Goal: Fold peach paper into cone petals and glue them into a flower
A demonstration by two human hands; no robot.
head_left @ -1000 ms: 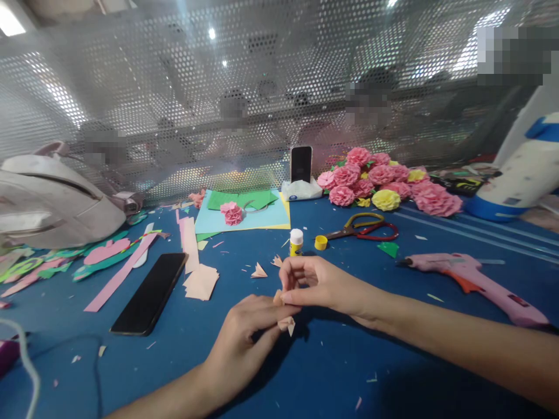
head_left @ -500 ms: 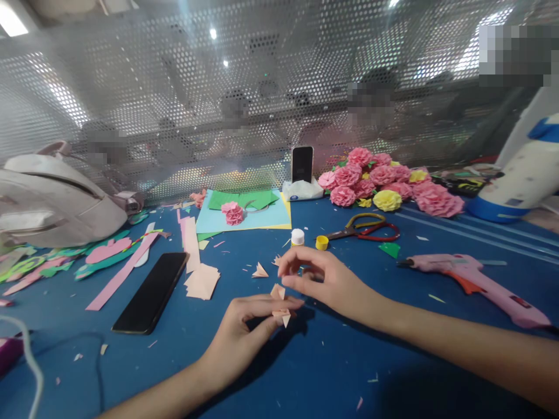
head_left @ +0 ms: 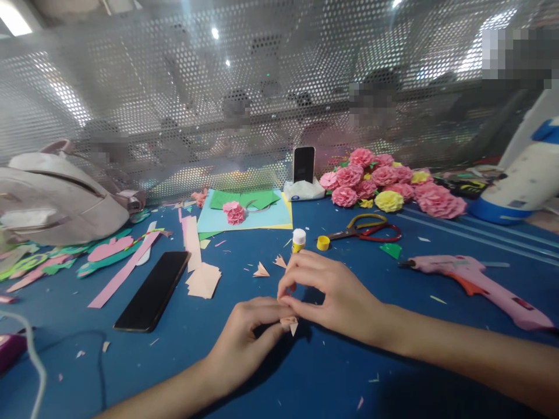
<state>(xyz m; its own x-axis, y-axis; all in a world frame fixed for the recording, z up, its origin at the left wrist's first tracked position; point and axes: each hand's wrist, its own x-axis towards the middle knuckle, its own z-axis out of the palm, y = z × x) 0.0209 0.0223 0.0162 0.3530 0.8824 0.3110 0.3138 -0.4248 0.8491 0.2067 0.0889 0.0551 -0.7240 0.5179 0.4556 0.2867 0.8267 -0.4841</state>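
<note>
My left hand [head_left: 248,337] pinches a small folded piece of peach paper [head_left: 290,323] between thumb and fingers, a pointed corner hanging below. From above, my right hand [head_left: 329,288] closes thumb and forefinger at the upper part of this paper, beside the left fingertips. Its fingers hide what they grip. Two more folded peach pieces, one nearer [head_left: 261,270] and one partly behind the right fingers [head_left: 280,261], lie on the blue table [head_left: 349,378]. Just behind my right hand stands an uncapped glue stick [head_left: 299,238], with its yellow cap [head_left: 323,242] alongside.
Left of my hands lie peach paper squares [head_left: 204,280], a black phone [head_left: 152,291] and pink strips [head_left: 126,270]. Scissors [head_left: 367,227] and a pink glue gun [head_left: 476,282] lie to the right. Paper flowers [head_left: 384,177], another phone [head_left: 304,164] and a perforated screen [head_left: 183,134] are behind.
My right hand has come down and left, its thumb and forefinger closing at the folded paper. The left hand, still holding the piece, has shifted slightly right and down.
</note>
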